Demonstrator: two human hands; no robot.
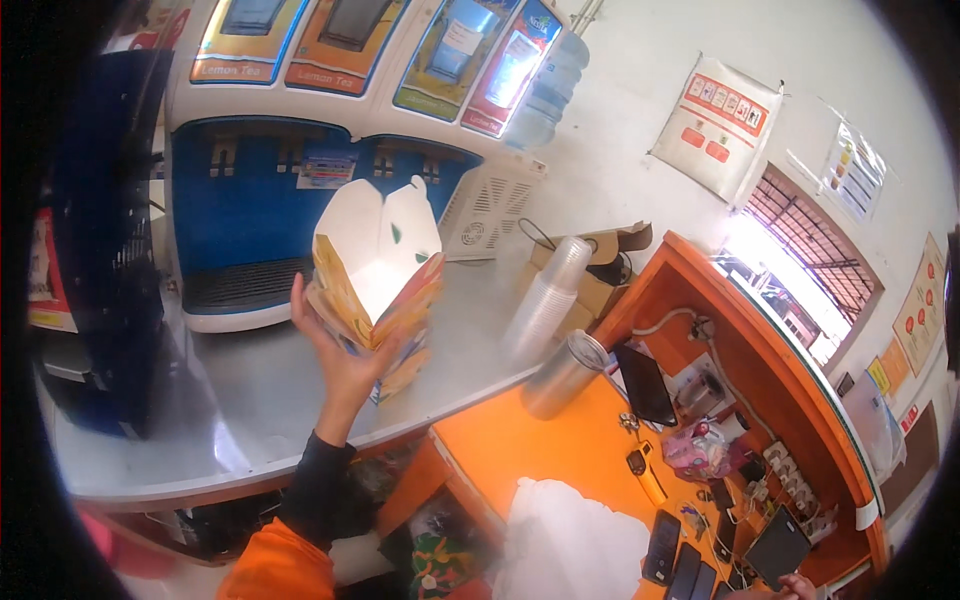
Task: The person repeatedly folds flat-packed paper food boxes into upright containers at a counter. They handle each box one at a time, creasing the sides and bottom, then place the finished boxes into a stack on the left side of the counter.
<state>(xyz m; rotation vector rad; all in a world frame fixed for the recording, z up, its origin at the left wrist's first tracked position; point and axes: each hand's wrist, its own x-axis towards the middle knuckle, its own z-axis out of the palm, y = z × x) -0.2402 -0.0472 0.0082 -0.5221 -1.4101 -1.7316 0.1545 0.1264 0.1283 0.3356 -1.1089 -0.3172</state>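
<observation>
My left hand point(350, 370) reaches up from the lower left in an orange sleeve with a black cuff. Its fingers and thumb are closed around the lower part of an open paper takeaway box point(385, 240). White flaps stand up around the box's white inside; the outside is printed yellow and orange. Layered edges beneath suggest more boxes nested together, though I cannot tell how many. The box is held above a grey-white counter point(230, 400), in front of a drink dispenser point(240, 200) with a blue front. My right hand is out of the picture.
A stack of clear plastic cups point(545, 300) stands beside a cardboard box point(610, 250). A metal tumbler point(565, 375) is on the orange desk point(500, 430). Phones point(662, 545), a yellow-black handheld device point(645, 470) and cables lie there. Another person's hand point(797, 587) shows near a tablet point(778, 548).
</observation>
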